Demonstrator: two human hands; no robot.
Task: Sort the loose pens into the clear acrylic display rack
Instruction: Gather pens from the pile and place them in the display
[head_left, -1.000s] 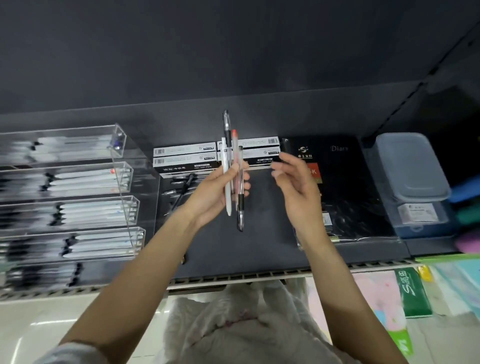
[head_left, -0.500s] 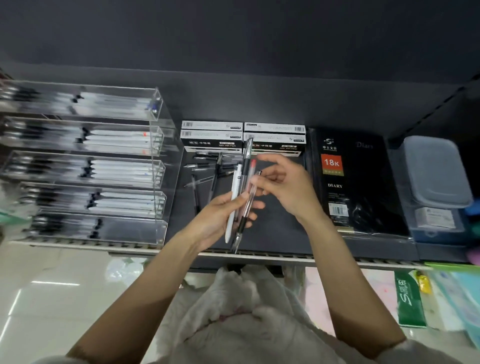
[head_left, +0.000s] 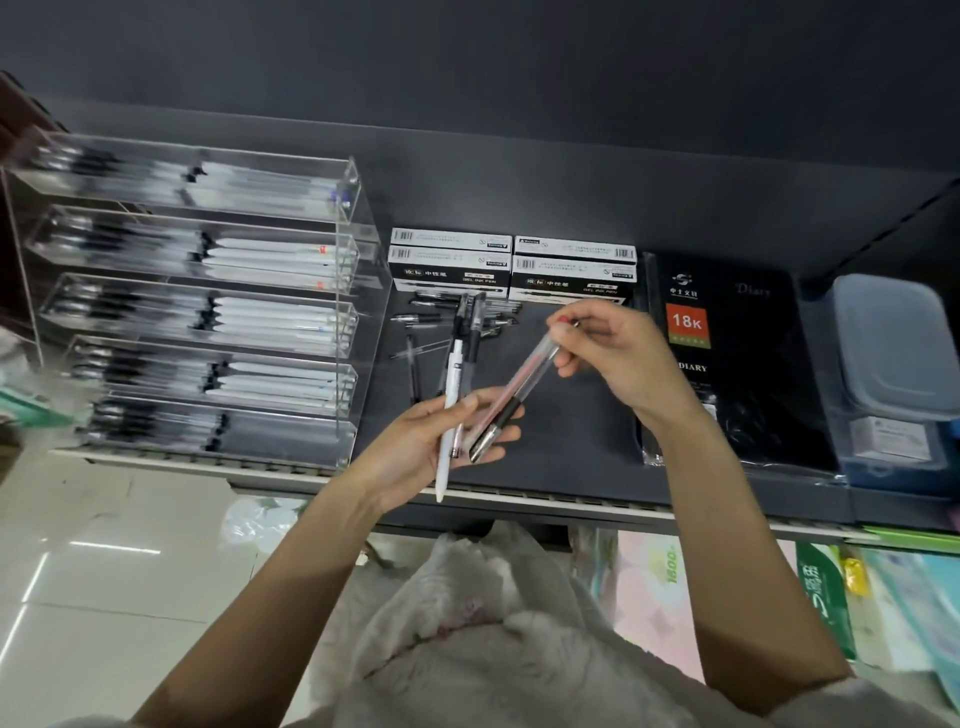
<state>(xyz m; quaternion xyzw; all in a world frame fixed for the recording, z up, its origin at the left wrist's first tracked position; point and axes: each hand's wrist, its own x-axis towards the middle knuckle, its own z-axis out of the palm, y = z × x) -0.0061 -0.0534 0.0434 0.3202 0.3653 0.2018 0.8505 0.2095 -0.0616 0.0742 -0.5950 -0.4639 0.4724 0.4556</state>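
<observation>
Rack (head_left: 343, 312) well left of both sets of fingers, tiers open toward the person, most already stocked with pens lying lengthwise, likely grouped by type; bottom tier looks the least full, so probably room there. Diary (head_left: 727, 364) just behind and right of the right fingers, flat on the shelf, out of the way. Boxes (head_left: 511, 265) stacked past the fingertips at the back. Loose pens (head_left: 457, 325) scattered on the shelf just beyond the left fingertips, in front of the boxes, not yet picked up. Left hand (head_left: 415, 447) palm up, forearm raised from lower left, fingers curled round a small bundle held like a fan, probably so each pen can be read and pulled singly: white pen (head_left: 449, 415) upright across the palm, tip down past the heel of the hand, a dark-capped pen behind it poking above the fingers. Right hand (head_left: 608, 358) up at the same level, wrist bent, thumb and fingertips pinching the top end of the clear pen (head_left: 511, 400); that pen slants down-left, its dark grip end lying across the left fingers. Looks like a single pen being drawn out of the bundle for sorting; red seen at its top end, so maybe bound for a red-marked tier, cannot confirm.
</observation>
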